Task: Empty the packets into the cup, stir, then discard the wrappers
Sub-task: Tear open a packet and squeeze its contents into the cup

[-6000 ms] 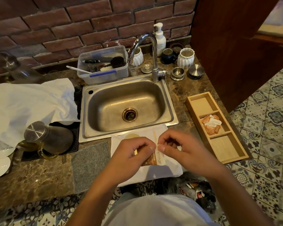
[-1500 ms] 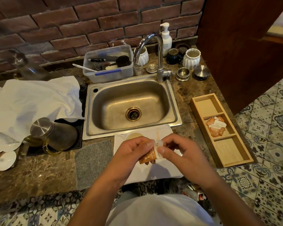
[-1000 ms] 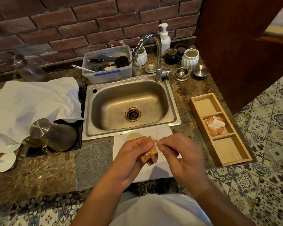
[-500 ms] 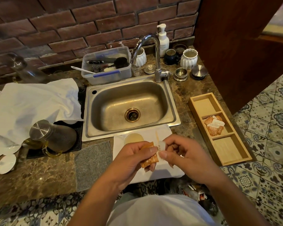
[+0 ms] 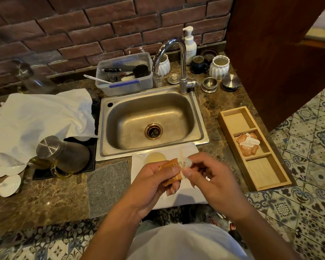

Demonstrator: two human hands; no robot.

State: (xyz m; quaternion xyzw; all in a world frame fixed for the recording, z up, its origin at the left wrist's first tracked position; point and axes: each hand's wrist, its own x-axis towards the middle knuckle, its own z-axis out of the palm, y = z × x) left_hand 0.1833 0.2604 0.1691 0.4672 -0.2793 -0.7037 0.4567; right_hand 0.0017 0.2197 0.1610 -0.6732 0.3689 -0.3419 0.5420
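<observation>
Head view, looking down at my two hands over the countertop. My left hand [image 5: 150, 182] pinches a small orange paper packet [image 5: 172, 174] between thumb and fingers, the packet tilted with its upper end toward the sink. My right hand [image 5: 208, 177] closes thumb and forefinger on a pale, translucent torn end of the wrapper [image 5: 185, 163] at the packet's top corner; the remaining fingers are curled in. Both hands are held above a white cloth napkin [image 5: 186, 196] laid at the counter's near edge. On that napkin, just beyond my left fingers, stands a small white cup [image 5: 155, 157] holding a pale yellowish liquid, partly hidden by the packet. A thin wooden stirring stick [image 5: 181, 153] lies on the napkin beside the cup (only its far end shows). Behind the napkin sits the stainless steel sink [image 5: 152, 121] with its brass-ringed drain. To the right, well apart from my hands, a long three-compartment wooden tray [image 5: 255, 152] holds further orange and white packets [image 5: 248, 144] in its middle compartment. A grey felt mat [image 5: 108, 186] lies left of the napkin
</observation>
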